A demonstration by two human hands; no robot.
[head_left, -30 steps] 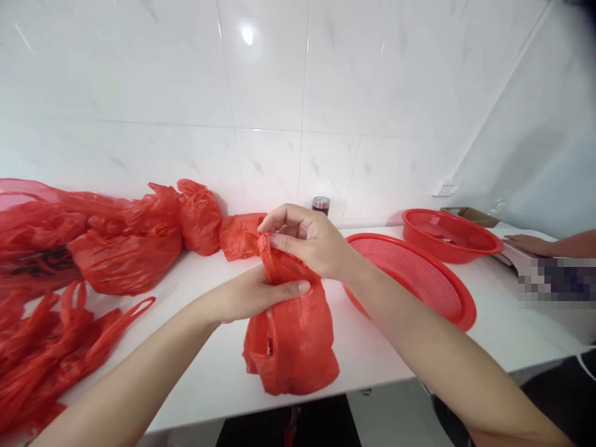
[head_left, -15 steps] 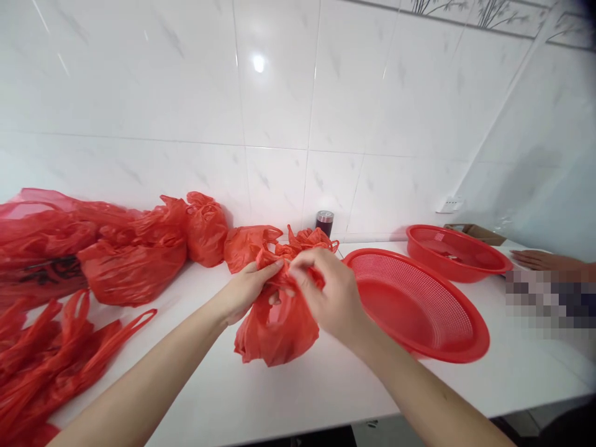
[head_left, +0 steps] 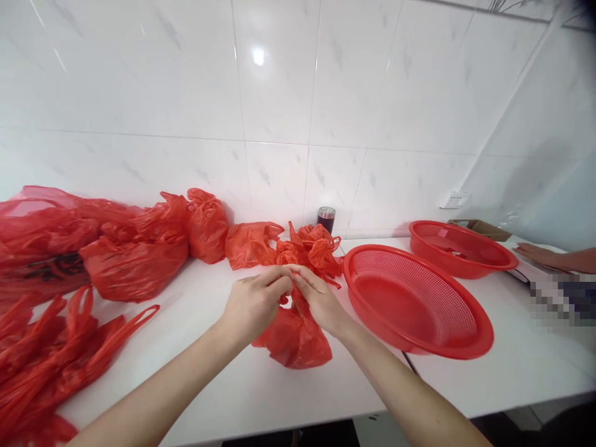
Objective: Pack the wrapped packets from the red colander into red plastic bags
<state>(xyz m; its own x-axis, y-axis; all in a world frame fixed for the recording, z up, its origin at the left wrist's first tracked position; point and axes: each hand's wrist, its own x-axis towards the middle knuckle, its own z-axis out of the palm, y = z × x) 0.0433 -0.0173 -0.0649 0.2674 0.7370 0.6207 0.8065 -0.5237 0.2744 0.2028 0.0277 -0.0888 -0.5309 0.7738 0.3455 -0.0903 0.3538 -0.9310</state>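
White table (head_left: 512, 354): left hand (head_left: 254, 307), right hand (head_left: 321, 303) clamped on red bag (head_left: 300, 344); crumpled bags (head_left: 316, 247) behind, colander (head_left: 405, 304) right.

Reads as plain indoor workroom or shop back room; cannot be classed more closely. Indicated by glossy marbled wall tiles (head_left: 153, 74), wall-mounted socket (head_left: 455, 199), long white worktable (head_left: 261, 394), numerous red carrier bags (head_left: 300, 347), perforated red basket (head_left: 449, 298), deeper red basin (head_left: 447, 263) and co-worker's hand (head_left: 540, 254) farther along to right.
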